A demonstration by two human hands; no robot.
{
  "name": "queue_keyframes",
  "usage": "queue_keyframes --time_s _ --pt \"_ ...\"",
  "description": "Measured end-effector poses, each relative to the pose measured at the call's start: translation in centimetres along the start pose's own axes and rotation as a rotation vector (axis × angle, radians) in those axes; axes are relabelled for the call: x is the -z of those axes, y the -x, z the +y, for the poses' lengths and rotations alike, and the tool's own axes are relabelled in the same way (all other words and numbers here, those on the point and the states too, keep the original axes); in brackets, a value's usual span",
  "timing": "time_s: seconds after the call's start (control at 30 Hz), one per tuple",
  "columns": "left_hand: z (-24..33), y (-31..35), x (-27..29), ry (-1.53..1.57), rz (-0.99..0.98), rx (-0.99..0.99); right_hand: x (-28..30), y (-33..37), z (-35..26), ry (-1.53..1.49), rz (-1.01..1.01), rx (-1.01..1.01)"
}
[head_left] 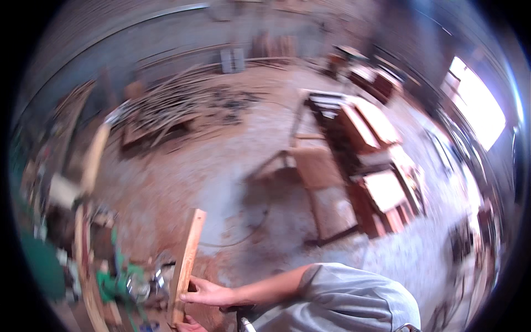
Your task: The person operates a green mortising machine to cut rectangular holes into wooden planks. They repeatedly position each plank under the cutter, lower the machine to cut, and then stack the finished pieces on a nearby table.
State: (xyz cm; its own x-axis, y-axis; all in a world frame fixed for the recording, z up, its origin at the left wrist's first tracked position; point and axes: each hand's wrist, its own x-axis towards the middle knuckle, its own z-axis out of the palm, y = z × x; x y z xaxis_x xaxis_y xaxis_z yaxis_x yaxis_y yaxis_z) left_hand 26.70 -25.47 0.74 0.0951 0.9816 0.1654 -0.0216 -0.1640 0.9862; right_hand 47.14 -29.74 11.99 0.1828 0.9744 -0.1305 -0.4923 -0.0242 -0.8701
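Note:
A light wooden bar (pixel 189 254) stands tilted in front of me, with a small dark mark or hole near its far end. My right hand (pixel 209 292) is closed around its lower part, thumb on the near face. At the bottom edge of the picture, my left hand (pixel 191 325) grips the bar's near end, and most of that hand is cut off. Just left of the bar is a shiny metal part (pixel 160 276) of a green machine (pixel 113 282), too blurred to name more exactly.
Long timber pieces (pixel 88 288) run along the left. A heap of thin wooden strips (pixel 171 102) lies at the far left. On the right stand reddish-brown wooden furniture parts (pixel 359 130) and a wooden frame (pixel 318 166). A thin cable (pixel 235 243) crosses the floor.

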Motion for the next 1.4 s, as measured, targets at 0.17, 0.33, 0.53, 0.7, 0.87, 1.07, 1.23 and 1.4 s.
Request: queue_keyframes --time_s 0.17,0.33,0.53,0.7,0.87,1.07,1.23,1.4 --pt "13.8 7.2 -18.2 -0.175 -0.633 0.172 11.3 9.5 -6.0 -0.151 0.435 0.148" --pt "0.8 11.4 -26.5 -0.146 -1.242 0.412 21.8 18.3 -7.9 -0.042 0.727 0.333" --pt "11.4 17.7 -33.0 -0.356 -1.538 0.317 33.9 39.7 -11.0 0.791 1.42 0.054" --pt "3.3 14.1 -31.8 -0.403 -1.472 0.422 43.5 55.0 -10.9 1.407 1.805 -0.008" --pt "3.9 13.3 -31.5 -0.556 -1.372 0.309 48.1 60.3 -13.0 1.481 1.884 -0.318" --pt "2.3 12.6 -28.2 -0.557 -1.187 0.466 51.0 63.0 -12.4 1.578 1.904 -0.309" --pt "2.5 13.5 -25.8 -0.584 -1.047 0.635 52.3 63.6 -12.4 1.405 1.89 -0.423" --pt "1.8 14.4 -23.5 -0.548 -0.984 0.701 53.7 64.8 -13.4 1.378 1.794 -0.496"
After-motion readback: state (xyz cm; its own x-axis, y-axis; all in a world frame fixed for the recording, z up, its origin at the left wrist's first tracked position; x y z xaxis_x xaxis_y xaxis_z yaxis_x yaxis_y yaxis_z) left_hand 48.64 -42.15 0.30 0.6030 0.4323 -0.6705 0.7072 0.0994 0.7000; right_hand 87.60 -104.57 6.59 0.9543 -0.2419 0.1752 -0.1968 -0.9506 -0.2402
